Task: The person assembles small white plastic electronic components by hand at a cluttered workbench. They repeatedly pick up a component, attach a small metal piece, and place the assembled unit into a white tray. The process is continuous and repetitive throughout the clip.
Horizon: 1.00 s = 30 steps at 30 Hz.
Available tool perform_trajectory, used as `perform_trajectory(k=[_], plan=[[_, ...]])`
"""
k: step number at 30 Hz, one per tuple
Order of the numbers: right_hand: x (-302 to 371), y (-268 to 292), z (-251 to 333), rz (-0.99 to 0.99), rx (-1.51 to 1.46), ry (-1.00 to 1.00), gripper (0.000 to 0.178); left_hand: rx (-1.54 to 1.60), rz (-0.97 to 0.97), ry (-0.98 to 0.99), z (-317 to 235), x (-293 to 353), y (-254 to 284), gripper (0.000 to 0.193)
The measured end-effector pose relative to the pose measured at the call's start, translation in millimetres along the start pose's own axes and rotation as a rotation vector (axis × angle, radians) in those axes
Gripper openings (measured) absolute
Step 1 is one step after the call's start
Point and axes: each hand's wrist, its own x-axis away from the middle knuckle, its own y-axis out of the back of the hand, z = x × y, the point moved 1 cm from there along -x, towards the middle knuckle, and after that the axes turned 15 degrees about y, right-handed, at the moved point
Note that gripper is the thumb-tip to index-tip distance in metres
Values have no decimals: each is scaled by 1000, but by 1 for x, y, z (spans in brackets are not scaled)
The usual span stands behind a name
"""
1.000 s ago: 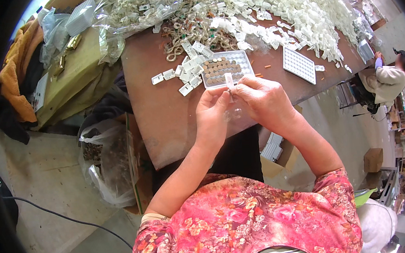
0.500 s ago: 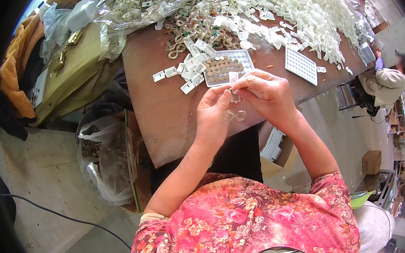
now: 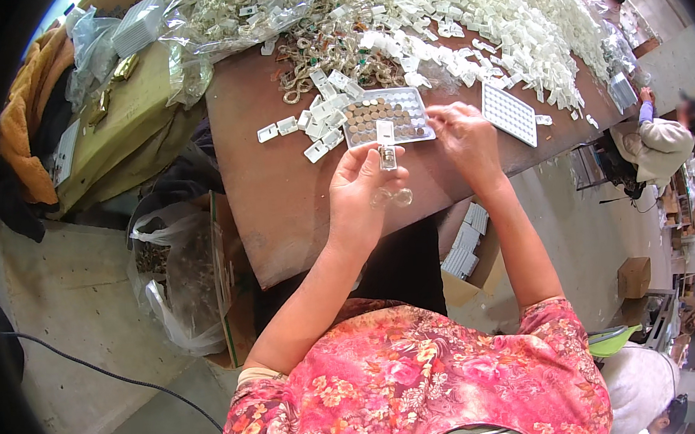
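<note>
My left hand (image 3: 354, 196) is closed on a small white plastic case (image 3: 388, 158) with a flap standing up and metal parts inside; clear thin tubing loops (image 3: 392, 197) hang below it. My right hand (image 3: 470, 142) is apart from it, fingers pinched together at the right edge of a white tray (image 3: 409, 102). Whether something tiny sits in that pinch is hidden. Rows of round button cells (image 3: 370, 117) fill the tray's left part, and its right part shows bare round pockets. Several loose white cases (image 3: 325, 121) lie left of the tray.
A second white pocketed tray (image 3: 508, 113) lies to the right. Behind are tangled clear cords (image 3: 326, 51) and a large heap of white cases (image 3: 503, 21). A carton (image 3: 472, 260) stands below the table edge, a bagged box (image 3: 182, 287) at left. Another person (image 3: 660, 139) sits far right.
My right hand has let go of the case and moved right to the tray's edge. My left hand keeps the case, shifted slightly left and lower.
</note>
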Motion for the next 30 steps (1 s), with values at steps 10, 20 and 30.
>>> perform_trajectory(k=[10,20,30], plan=[[15,-17,-17,64,23,52,11,49,1,-13,4,-3,3,17],[-5,14,36,-4,-345,83,13,-8,13,-11,3,-1,2,17],[-20,24,54,223,-318,282,11,-94,24,-14,3,-1,2,17]])
